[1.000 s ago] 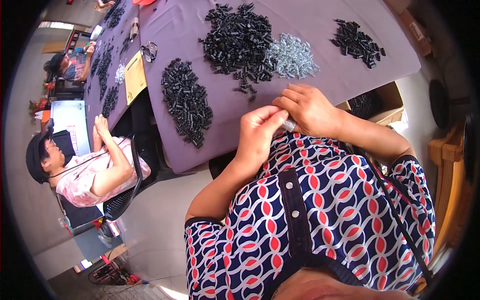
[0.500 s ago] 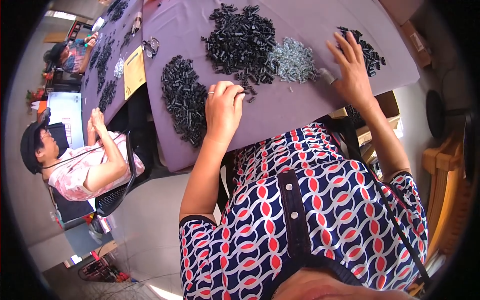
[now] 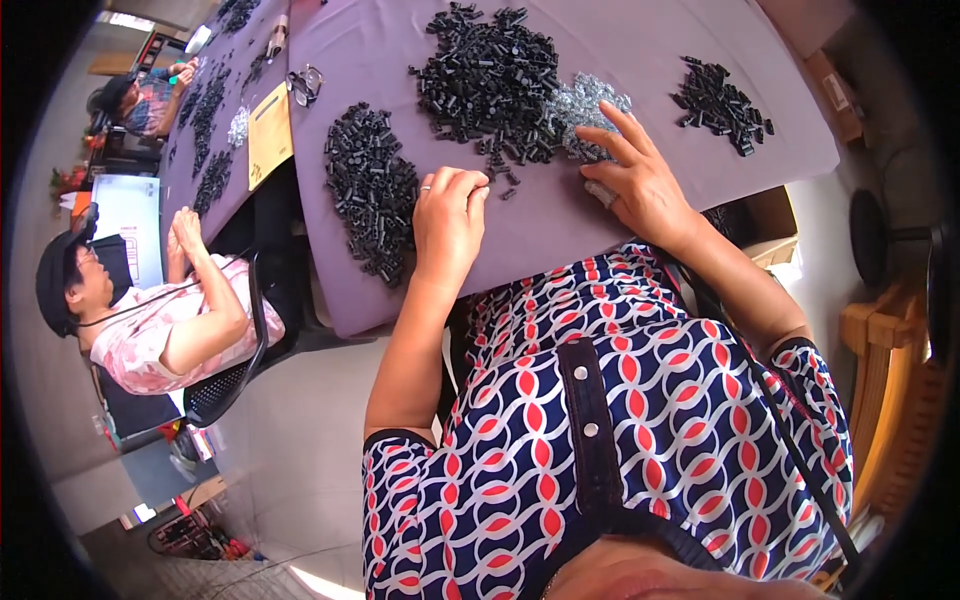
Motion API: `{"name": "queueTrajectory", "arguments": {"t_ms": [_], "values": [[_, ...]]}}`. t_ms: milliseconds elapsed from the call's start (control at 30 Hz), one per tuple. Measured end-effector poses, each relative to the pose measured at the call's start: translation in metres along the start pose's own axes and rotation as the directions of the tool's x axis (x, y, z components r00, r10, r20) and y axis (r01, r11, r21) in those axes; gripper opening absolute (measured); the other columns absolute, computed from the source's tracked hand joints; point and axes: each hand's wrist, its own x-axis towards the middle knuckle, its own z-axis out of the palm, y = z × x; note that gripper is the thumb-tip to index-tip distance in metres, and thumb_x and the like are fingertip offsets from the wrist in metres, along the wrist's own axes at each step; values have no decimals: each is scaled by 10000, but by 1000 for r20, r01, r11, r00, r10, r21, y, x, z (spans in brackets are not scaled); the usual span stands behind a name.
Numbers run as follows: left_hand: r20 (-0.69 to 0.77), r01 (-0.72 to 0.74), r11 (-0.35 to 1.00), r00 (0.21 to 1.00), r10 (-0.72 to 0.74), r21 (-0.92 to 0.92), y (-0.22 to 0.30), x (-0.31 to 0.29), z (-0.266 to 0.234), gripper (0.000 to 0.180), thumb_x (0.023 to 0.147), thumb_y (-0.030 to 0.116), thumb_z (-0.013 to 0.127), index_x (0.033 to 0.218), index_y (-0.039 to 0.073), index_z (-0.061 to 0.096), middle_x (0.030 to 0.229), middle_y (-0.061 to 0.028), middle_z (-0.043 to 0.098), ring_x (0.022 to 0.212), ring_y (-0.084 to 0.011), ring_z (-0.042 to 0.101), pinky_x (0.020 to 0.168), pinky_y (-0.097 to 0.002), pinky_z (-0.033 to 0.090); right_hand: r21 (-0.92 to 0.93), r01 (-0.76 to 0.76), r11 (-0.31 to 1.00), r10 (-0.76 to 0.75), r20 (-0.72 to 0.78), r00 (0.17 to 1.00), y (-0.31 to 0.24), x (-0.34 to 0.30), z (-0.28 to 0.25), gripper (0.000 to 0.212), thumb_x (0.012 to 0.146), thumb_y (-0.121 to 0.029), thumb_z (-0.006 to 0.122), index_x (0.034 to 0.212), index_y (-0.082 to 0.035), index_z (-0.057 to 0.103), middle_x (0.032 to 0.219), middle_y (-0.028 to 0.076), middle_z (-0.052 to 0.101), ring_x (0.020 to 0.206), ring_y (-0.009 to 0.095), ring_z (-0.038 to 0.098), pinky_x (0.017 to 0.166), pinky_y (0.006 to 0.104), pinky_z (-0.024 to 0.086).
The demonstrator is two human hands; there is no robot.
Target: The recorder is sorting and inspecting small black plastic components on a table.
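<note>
My left hand [image 3: 448,222], a ring on one finger, rests near the table edge with its fingers pinched together; what lies between the fingertips is hidden. Just past them are a few loose black cylindrical pieces [image 3: 510,180]. My right hand [image 3: 645,190] reaches over the near side of a pile of small clear pieces [image 3: 590,92], fingers apart. A whitish wrap [image 3: 600,192] covers its thumb. Beyond my left hand rises a large heap of black cylindrical pieces [image 3: 490,75]. Another black heap [image 3: 368,180] lies left of that hand, and a smaller black pile [image 3: 722,105] sits at the right.
A purple-grey cloth covers the table [image 3: 560,225]. A yellow envelope [image 3: 270,135] and eyeglasses [image 3: 305,85] lie to the left. One person [image 3: 175,320] sits at the left, another [image 3: 145,105] farther off. An open cardboard box [image 3: 765,225] stands below the right table edge.
My right hand has moved left and nearer, from beside the small black pile to the clear pieces. My left hand stays in nearly the same place, still pinched.
</note>
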Motion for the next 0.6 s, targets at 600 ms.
{"name": "queueTrajectory", "arguments": {"t_ms": [600], "values": [[82,97,994,992,-93,-55,11,17,8,132,842,81,716,965,49,682,926,-116,651,911,-329,630,815,-419,516,6,-14,1000,14,-18,1000,3,-2,3,334,615,119,630,895,-60,596,1378,114,547,1469,405,299,1164,494,347]]}}
